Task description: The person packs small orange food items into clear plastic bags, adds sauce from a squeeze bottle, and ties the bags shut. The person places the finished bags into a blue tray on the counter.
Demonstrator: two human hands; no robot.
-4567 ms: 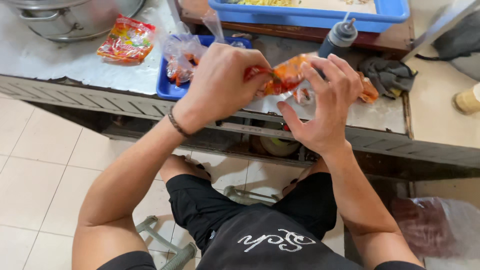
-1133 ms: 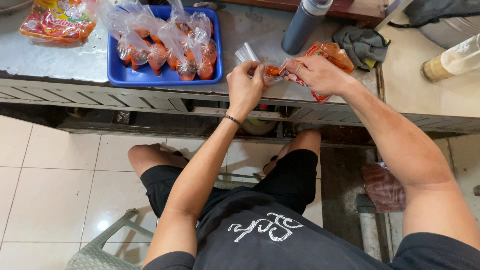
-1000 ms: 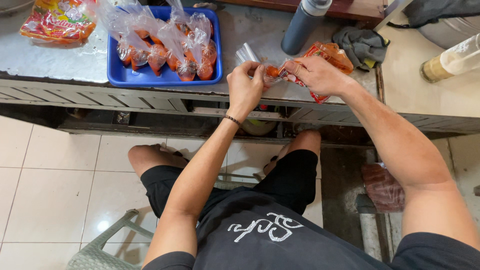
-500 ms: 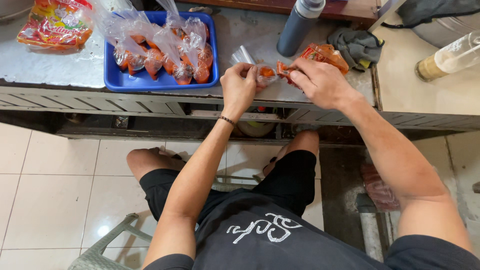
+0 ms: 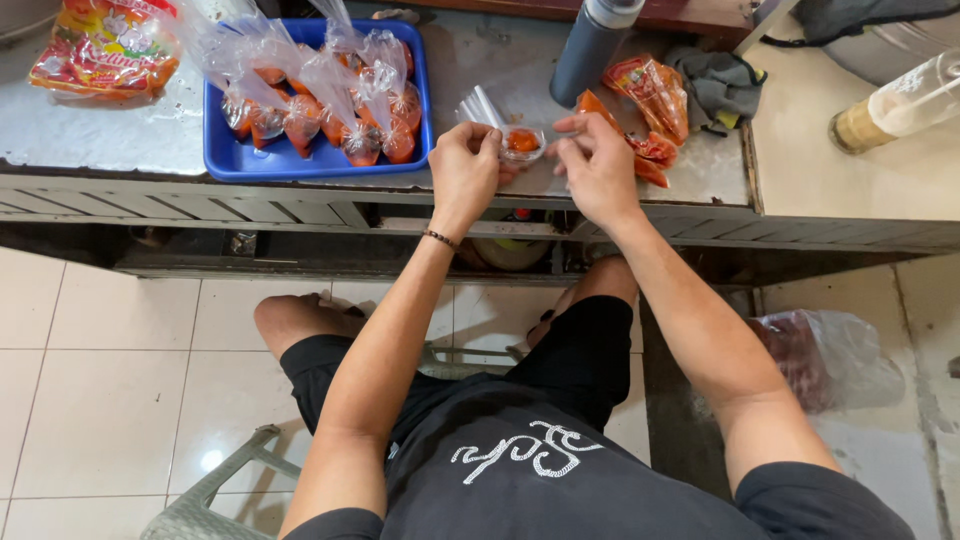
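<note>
While pinching, both hands' fingers [image 5: 490, 148] grip small bag [image 5: 521, 142].

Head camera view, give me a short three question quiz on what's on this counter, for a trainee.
1. True or false: the left hand holds a small clear bag with orange sauce in it.
2. Where do the filled, tied bags lie?
A. in the blue tray
B. on the floor
C. on the grey cloth
3. Fill in: the dark squeeze bottle stands ___ on the counter.

Key
1. True. The right hand has its fingers beside the same bag.
2. A
3. upright
</note>
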